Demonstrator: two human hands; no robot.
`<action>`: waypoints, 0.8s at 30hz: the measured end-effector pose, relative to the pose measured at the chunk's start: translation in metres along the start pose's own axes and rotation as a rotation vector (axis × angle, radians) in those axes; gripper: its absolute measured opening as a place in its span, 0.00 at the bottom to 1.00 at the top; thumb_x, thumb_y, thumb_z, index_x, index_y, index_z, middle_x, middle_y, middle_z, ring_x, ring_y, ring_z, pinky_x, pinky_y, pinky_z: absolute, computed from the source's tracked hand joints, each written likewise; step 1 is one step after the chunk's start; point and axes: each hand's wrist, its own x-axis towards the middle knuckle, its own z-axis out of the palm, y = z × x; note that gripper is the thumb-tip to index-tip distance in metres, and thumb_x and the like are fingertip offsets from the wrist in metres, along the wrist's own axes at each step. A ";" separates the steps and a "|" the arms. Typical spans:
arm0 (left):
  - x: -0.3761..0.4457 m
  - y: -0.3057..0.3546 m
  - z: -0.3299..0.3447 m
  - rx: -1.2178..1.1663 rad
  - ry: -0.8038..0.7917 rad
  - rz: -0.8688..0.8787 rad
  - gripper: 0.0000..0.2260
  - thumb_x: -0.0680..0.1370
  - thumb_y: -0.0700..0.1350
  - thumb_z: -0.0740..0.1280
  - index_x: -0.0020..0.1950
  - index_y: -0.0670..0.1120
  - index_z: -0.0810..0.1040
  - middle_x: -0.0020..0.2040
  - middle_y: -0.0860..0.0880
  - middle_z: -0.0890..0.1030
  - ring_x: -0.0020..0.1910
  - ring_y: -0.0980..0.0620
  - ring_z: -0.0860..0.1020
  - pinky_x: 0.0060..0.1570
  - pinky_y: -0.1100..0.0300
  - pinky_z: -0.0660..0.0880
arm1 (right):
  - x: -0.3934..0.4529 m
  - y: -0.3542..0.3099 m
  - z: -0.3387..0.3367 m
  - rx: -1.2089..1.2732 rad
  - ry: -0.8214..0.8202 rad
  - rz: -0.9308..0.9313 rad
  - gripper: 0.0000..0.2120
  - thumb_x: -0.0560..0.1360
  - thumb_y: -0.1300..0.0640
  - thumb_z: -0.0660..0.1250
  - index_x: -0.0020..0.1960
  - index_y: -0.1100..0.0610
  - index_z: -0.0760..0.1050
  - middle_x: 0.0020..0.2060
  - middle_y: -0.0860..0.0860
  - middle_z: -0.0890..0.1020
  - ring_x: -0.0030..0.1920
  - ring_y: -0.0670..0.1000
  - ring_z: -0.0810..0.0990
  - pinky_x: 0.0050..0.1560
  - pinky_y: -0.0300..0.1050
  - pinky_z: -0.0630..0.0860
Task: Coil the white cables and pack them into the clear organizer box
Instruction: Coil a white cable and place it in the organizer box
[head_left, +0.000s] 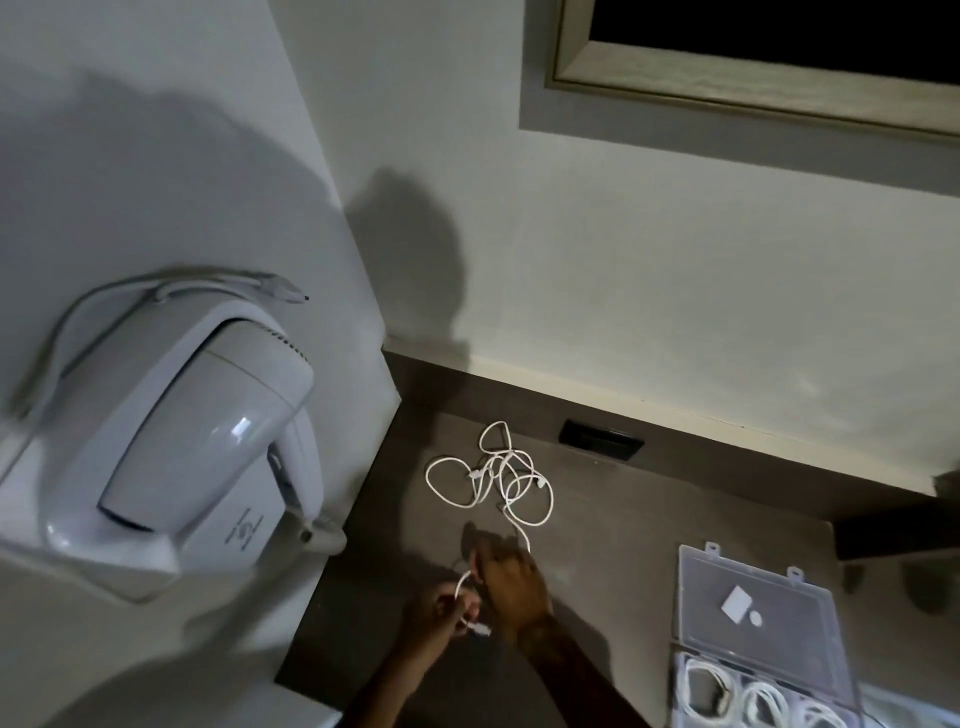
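A tangle of white cables (498, 475) lies on the dark countertop (613, 525) near the back wall. One strand runs from the tangle down to my hands. My left hand (441, 616) pinches the plug end and a small loop of that cable. My right hand (511, 582) grips the same cable just above, its back toward the camera. The clear organizer box (727, 647) stands open at the lower right, with coiled white cables (763, 701) in its front compartments.
A white wall-mounted hair dryer (208, 441) hangs on the left wall, close to my left arm. A black socket plate (602, 439) sits in the ledge at the back. The box's raised lid (701, 587) has a white square and a dot on it.
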 end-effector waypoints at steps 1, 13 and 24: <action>-0.007 0.010 0.000 -0.113 -0.056 -0.017 0.11 0.80 0.30 0.66 0.43 0.40 0.84 0.40 0.39 0.84 0.39 0.47 0.84 0.39 0.58 0.82 | -0.005 0.004 -0.014 0.113 0.023 0.003 0.25 0.69 0.51 0.79 0.64 0.57 0.81 0.56 0.56 0.87 0.57 0.58 0.86 0.58 0.44 0.80; -0.101 0.147 0.027 -0.778 -0.404 0.222 0.18 0.82 0.45 0.57 0.63 0.38 0.80 0.56 0.40 0.87 0.56 0.45 0.87 0.52 0.59 0.84 | -0.071 0.013 -0.140 0.538 0.445 -0.223 0.09 0.77 0.62 0.66 0.50 0.51 0.81 0.42 0.34 0.81 0.44 0.34 0.79 0.48 0.29 0.74; -0.128 0.171 0.040 -0.760 -0.455 0.154 0.13 0.77 0.44 0.68 0.58 0.41 0.86 0.59 0.39 0.86 0.57 0.44 0.86 0.48 0.60 0.84 | -0.098 0.029 -0.161 0.436 0.577 -0.238 0.10 0.82 0.54 0.64 0.57 0.54 0.84 0.50 0.51 0.87 0.50 0.48 0.85 0.53 0.43 0.82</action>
